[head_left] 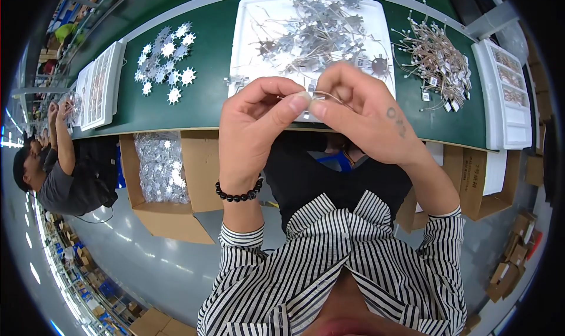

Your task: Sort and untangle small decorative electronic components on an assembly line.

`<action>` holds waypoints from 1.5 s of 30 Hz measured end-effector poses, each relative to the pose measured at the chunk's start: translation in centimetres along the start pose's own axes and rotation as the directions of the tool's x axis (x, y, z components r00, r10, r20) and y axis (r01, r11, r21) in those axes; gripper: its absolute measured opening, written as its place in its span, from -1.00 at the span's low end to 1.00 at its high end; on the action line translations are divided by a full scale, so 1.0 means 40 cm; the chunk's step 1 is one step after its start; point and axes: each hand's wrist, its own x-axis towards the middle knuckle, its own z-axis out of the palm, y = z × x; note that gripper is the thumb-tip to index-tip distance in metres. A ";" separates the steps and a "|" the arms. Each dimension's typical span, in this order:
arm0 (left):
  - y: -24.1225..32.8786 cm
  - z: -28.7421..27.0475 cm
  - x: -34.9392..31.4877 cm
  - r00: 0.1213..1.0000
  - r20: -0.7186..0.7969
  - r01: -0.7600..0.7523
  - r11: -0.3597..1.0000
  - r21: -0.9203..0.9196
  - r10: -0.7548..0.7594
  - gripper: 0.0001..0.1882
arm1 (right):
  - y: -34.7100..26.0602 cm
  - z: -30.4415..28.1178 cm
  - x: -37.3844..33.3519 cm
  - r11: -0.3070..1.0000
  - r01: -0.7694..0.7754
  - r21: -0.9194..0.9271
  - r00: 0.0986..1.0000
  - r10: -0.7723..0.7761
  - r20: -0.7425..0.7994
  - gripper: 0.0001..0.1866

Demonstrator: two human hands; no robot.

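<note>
My left hand and my right hand meet over the table's near edge, thumbs and forefingers pinched tip to tip. A thin pale wire runs between the fingertips and over the right fingers. Whatever is on its end is mostly covered by the thumbs. Just beyond the hands is a white foam tray, heaped with silvery star-edged metal plates that have wires on them. To the right lies a pile of thin wires with small white ends. Loose silvery star-edged plates lie on the left.
White compartment trays stand at the left and right of the green table. Below the edge, a cardboard box holds bagged silvery plates. Another cardboard box sits lower right. A co-worker works at far left.
</note>
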 end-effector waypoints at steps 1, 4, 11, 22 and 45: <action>0.002 -0.006 0.000 1.000 0.023 0.008 1.000 0.007 -0.008 -0.81 | 0.000 0.004 -0.001 1.000 -0.010 0.007 1.000 0.010 -0.016 -0.75; -0.004 -0.004 0.008 0.998 0.060 0.028 0.999 -0.022 -0.026 -0.81 | 0.008 0.002 -0.003 0.997 -0.007 0.071 0.999 0.004 0.039 -0.66; 0.009 0.010 0.003 0.999 0.029 0.034 0.988 0.149 -0.039 -0.83 | 0.000 0.030 -0.001 0.996 -0.054 0.075 0.998 0.053 0.019 -0.62; -0.010 -0.068 0.065 0.912 -0.312 -0.023 0.793 0.609 0.265 -0.65 | 0.089 -0.032 0.051 0.334 0.333 -0.882 0.826 -0.554 0.102 -0.61; -0.101 -0.405 0.137 0.889 0.122 -0.089 -0.095 0.992 0.442 -0.47 | 0.090 -0.114 -0.029 0.218 0.455 -0.863 0.578 -0.810 0.100 -0.59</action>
